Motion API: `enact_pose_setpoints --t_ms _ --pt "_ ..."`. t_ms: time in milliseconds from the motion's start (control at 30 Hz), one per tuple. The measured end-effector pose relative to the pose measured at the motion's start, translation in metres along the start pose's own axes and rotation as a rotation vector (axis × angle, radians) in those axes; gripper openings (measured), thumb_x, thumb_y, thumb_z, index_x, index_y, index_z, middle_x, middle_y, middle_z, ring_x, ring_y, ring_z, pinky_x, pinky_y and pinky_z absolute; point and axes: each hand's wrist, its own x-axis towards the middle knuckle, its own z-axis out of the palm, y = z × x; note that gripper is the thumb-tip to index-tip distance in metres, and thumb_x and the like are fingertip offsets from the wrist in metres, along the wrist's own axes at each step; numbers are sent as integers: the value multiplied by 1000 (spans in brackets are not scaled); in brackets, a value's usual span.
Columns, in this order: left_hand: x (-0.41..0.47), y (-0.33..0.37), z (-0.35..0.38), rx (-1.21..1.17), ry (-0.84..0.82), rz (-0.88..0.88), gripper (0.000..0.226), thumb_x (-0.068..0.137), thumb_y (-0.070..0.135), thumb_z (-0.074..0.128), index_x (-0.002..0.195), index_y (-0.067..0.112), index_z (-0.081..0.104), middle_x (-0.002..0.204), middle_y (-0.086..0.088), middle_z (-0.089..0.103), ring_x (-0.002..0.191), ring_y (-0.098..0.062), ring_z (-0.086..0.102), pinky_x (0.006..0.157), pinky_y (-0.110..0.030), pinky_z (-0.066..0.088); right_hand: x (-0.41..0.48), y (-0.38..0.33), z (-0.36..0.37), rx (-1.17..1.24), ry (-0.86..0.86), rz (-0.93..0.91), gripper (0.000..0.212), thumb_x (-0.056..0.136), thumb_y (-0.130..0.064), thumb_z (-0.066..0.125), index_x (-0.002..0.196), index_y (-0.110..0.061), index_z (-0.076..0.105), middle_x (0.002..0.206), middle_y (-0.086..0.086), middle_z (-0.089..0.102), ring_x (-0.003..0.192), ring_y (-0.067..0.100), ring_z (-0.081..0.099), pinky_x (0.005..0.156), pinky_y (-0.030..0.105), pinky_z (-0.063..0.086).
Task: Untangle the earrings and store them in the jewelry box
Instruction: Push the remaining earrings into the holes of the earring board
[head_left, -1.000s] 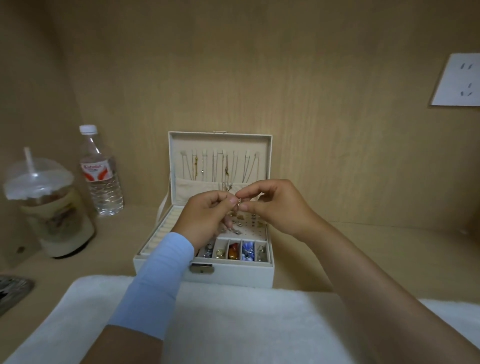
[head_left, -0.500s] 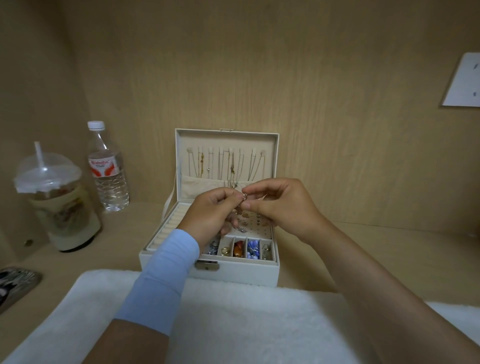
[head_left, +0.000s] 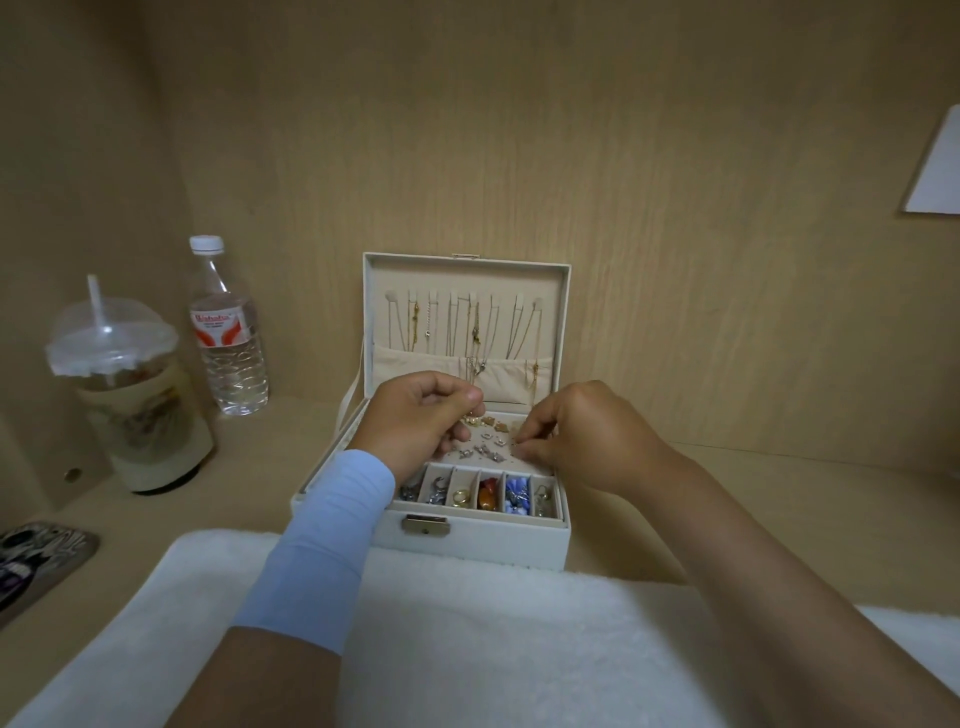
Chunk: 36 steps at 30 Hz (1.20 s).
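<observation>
The box (head_left: 467, 540) stands open mid-shelf, its lid (head_left: 519, 280) upright at the far side with chains (head_left: 475, 327) hanging in it. The left hand (head_left: 415, 423), in a pale blue sleeve (head_left: 322, 540), hovers over the box's left part, fingers curled, thumb pressed to forefinger, pinching what looks like a small gold earring (head_left: 470, 417). The right hand (head_left: 587, 436) reaches in from the right, fingertips bunched and touching the pad (head_left: 498, 465); whether they hold anything I cannot tell. Loose earrings (head_left: 488, 447) lie on the pad between the hands. Other pieces fill the near compartments (head_left: 488, 493). A bottle (head_left: 228, 332) and cup (head_left: 140, 405) stand at far left; a towel (head_left: 467, 649) lies nearest.
</observation>
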Motion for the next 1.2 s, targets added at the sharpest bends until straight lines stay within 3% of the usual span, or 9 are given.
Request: enact_pose_setpoints --t_ms 167,300,433,567,667,733,800,900,1200 --pt "-2 0 3 19 -21 29 12 90 14 68 98 5 72 78 -13 67 48 -6 54 55 -18 52 1 -5 3 -152 52 -45 4 85 -30 77 87 -28 80 84 -14 74 75 1 64 61 15 42" --pt "-1 -1 3 22 -17 44 10 90 15 68 96 8 71 74 -8 66 48 -2 54 54 -18 51 1 -6 4 -183 58 -50 6 86 -30 74 89 -27 79 85 -13 74 75 3 63 65 21 48" --pt "0 -1 3 42 7 67 7 91 16 68 94 12 71 71 0 65 46 2 54 51 -16 48 1 -7 7 -199 70 -59 8 87 -34 72 86 -27 77 81 -13 72 71 3 61 56 18 39" --pt "0 0 2 39 20 73 6 91 15 67 94 12 71 70 2 65 45 2 53 50 -16 46 2 -5 4 -191 -25 -78 13 89 -37 69 85 -27 77 82 -12 73 73 3 62 60 23 43" --pt "-2 1 3 22 9 64 6 91 14 67 94 11 71 67 4 65 45 0 53 49 -17 47 3 -2 -1 -106 -55 -66 19 93 -37 63 88 -26 77 85 -11 71 78 6 63 71 33 53" --pt "-3 4 5 -8 -11 51 8 91 14 67 97 10 71 65 6 67 46 -2 54 48 -18 47 5 0 -8 44 26 -36 14 95 -31 63 96 -28 76 91 -15 68 81 0 61 75 28 49" --pt "-5 8 8 -57 -27 35 10 91 14 67 100 10 71 70 3 70 47 -4 55 47 -19 47 5 -2 -17 249 93 -23 14 95 -24 66 104 -28 74 95 -14 69 69 -3 59 70 20 45" --pt "-8 13 11 -104 -51 17 11 91 17 67 99 11 71 66 5 70 47 -4 57 45 -17 44 2 -15 -26 542 71 -43 24 88 -13 75 110 -21 74 97 0 75 54 3 57 58 23 52" --pt "-6 17 7 -135 -40 29 15 90 26 68 97 14 73 81 6 73 62 -11 60 47 -21 44 0 -29 -30 766 192 -64 7 83 -6 78 86 -11 78 64 -7 72 44 9 46 45 19 41"
